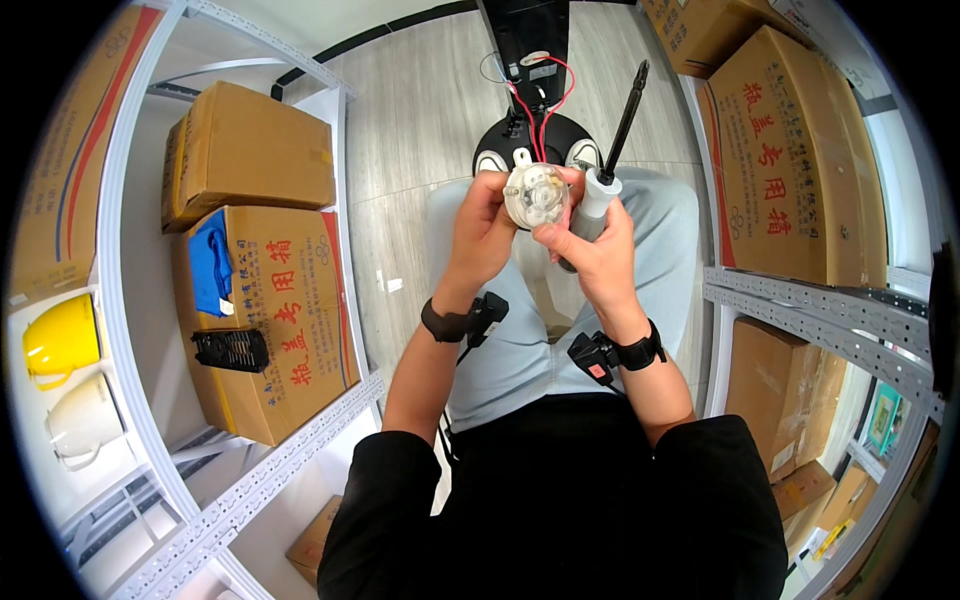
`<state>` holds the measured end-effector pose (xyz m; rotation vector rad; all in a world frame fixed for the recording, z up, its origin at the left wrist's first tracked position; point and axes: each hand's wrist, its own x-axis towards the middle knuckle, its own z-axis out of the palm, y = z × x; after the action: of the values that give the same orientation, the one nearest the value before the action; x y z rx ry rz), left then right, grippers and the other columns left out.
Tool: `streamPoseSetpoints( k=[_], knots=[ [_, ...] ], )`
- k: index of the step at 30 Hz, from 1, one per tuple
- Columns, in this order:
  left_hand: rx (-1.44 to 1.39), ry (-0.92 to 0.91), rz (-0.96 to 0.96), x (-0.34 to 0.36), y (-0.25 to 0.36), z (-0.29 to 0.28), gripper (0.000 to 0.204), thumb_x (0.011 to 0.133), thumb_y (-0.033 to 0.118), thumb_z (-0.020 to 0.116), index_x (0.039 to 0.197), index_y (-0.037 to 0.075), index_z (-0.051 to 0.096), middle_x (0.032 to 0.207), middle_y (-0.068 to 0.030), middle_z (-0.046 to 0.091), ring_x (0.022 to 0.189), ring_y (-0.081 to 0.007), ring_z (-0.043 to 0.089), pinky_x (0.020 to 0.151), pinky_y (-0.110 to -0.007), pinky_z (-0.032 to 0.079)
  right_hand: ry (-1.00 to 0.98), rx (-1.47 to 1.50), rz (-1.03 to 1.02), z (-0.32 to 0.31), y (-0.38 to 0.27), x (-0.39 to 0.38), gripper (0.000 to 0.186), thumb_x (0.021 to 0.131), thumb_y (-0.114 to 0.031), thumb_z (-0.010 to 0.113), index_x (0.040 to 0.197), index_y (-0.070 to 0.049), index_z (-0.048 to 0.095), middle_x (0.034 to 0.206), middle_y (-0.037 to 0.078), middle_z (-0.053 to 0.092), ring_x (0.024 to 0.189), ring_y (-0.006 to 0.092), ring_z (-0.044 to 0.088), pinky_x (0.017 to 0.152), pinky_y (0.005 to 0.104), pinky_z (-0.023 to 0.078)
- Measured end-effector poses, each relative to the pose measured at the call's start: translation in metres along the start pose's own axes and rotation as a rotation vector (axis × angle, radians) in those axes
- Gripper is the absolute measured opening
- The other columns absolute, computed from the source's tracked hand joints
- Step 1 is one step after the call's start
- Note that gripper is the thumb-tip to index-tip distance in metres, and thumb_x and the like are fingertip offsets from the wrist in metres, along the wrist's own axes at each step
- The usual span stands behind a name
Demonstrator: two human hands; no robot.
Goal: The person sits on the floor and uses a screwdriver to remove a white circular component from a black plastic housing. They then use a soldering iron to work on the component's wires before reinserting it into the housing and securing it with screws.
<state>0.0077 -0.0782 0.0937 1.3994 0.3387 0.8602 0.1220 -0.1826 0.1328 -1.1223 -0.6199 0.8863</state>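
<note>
My left hand [478, 242] is closed around a small round housing [538, 196] with a clear plastic cover and a white mounting tab. Pale parts show inside, too small to name. My right hand [606, 262] grips a screwdriver [594, 208] by its light grey handle, the long dark shaft pointing up and away to the right. Its thumb and fingertips also reach the housing's right side. Red wires [543, 135] run from the housing to a black device [527, 30] beyond my hands. The device's round black base [510, 133] is on the floor near my feet.
Metal shelving stands close on both sides. Cardboard boxes [262, 145] fill the left shelves, with a blue cloth [209, 265] and a black slotted part [230, 350] on one. Yellow [62, 340] and white [85, 422] mugs stand farther left. More boxes [785, 160] are at right.
</note>
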Motion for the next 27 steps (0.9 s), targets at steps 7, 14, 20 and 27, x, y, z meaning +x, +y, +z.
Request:
streamPoseSetpoints(
  k=[7, 14, 20, 27],
  knots=[
    [-0.037, 0.000, -0.156, -0.003, -0.007, -0.009, 0.028, 0.107, 0.023, 0.043, 0.113, 0.003, 0.060, 0.094, -0.0012, 0.063, 0.079, -0.0061, 0.057, 0.065, -0.022, 0.046, -0.001, -0.013, -0.016, 0.003, -0.001, -0.002, 0.056, 0.070, -0.011, 0.090, 0.120, -0.005, 0.065, 0.076, -0.006, 0.056, 0.076, 0.0032, 0.054, 0.075, 0.0213, 0.046],
    [-0.539, -0.081, -0.411, 0.002, 0.002, -0.016, 0.031, 0.102, 0.021, 0.044, 0.116, -0.002, 0.061, 0.092, -0.0087, 0.067, 0.070, -0.0131, 0.062, 0.054, -0.024, 0.048, 0.008, -0.157, -0.106, 0.006, -0.001, -0.003, 0.056, 0.068, -0.010, 0.090, 0.119, -0.006, 0.067, 0.073, -0.006, 0.054, 0.071, 0.0021, 0.050, 0.067, 0.0202, 0.043],
    [-0.662, -0.177, -0.453, 0.009, 0.012, -0.010, 0.033, 0.100, 0.022, 0.047, 0.116, -0.004, 0.061, 0.099, -0.0119, 0.069, 0.080, -0.0182, 0.069, 0.064, -0.027, 0.056, 0.022, -0.167, -0.115, 0.004, 0.000, -0.003, 0.056, 0.068, -0.012, 0.091, 0.117, -0.006, 0.068, 0.072, -0.006, 0.054, 0.069, 0.0020, 0.050, 0.065, 0.0198, 0.042],
    [-0.651, -0.150, -0.512, 0.004, -0.007, -0.024, 0.032, 0.101, 0.021, 0.046, 0.116, -0.004, 0.061, 0.096, -0.0106, 0.068, 0.074, -0.0158, 0.065, 0.062, -0.027, 0.053, 0.009, -0.201, -0.154, 0.003, 0.002, -0.003, 0.055, 0.068, -0.012, 0.091, 0.118, -0.005, 0.067, 0.074, -0.006, 0.055, 0.069, 0.0024, 0.050, 0.066, 0.0203, 0.043]
  ],
)
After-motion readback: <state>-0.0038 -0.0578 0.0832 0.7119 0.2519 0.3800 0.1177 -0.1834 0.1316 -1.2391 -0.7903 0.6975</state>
